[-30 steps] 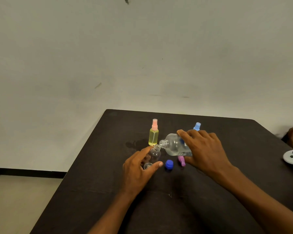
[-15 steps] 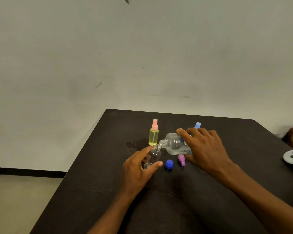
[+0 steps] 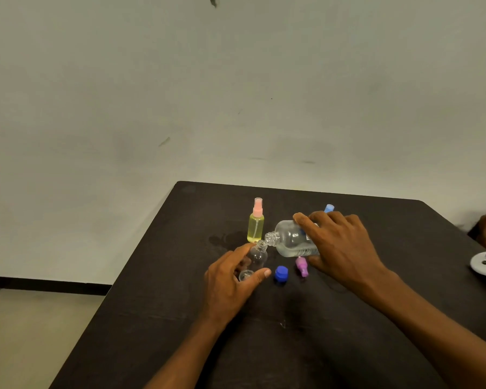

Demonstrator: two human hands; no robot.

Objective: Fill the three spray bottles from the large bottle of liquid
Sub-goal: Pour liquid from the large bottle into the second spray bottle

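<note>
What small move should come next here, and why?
Probably tilt the large bottle slightly further. The right hand holds it nearly on its side, mouth at the open neck of the small clear bottle gripped by the left hand; that bottle looks almost empty.

large bottle [image 3: 292,242] right of small bottle [image 3: 257,258]

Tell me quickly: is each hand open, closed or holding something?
Left hand: grips the small clear spray bottle, uncapped and tilted.
Right hand: grips the large clear bottle, tipped toward it.
</note>
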